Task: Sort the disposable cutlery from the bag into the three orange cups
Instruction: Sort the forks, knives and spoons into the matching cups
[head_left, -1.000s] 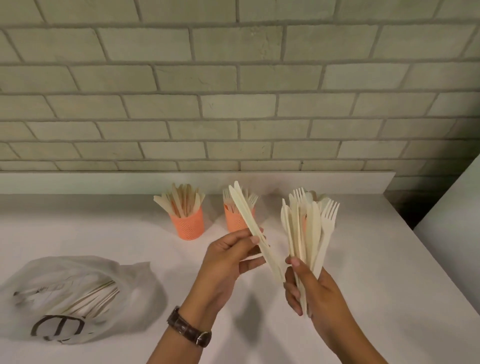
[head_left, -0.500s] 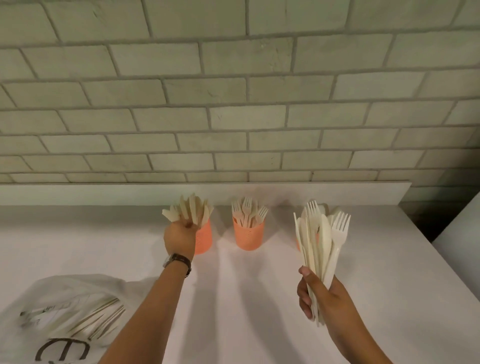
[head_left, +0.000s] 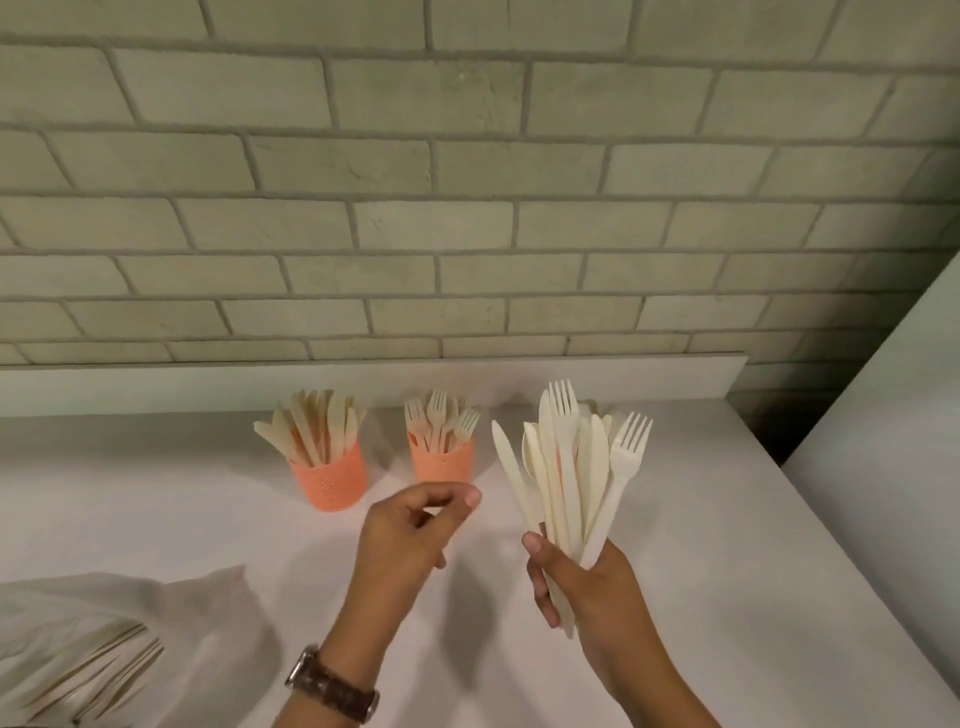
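Note:
My right hand (head_left: 587, 587) grips a fanned bunch of cream cutlery (head_left: 571, 467) with forks, knives and a spoon, held upright. My left hand (head_left: 410, 530) hovers empty just left of the bunch, fingers loosely curled with thumb and forefinger close together. An orange cup with knives (head_left: 330, 480) stands at the back left. To its right is an orange cup with forks (head_left: 441, 465). A third orange cup (head_left: 559, 466) is almost hidden behind the bunch. The plastic bag (head_left: 104, 639) with more cutlery lies at the lower left.
The white counter (head_left: 727, 597) ends at a brick wall (head_left: 467, 208) with a low white ledge behind the cups. A white panel (head_left: 893, 415) rises at the right, beyond the counter's right edge. A watch sits on my left wrist.
My left hand carried a knife to the left cup, let it go there, and has come back empty beside the bunch. The right hand kept holding the bunch.

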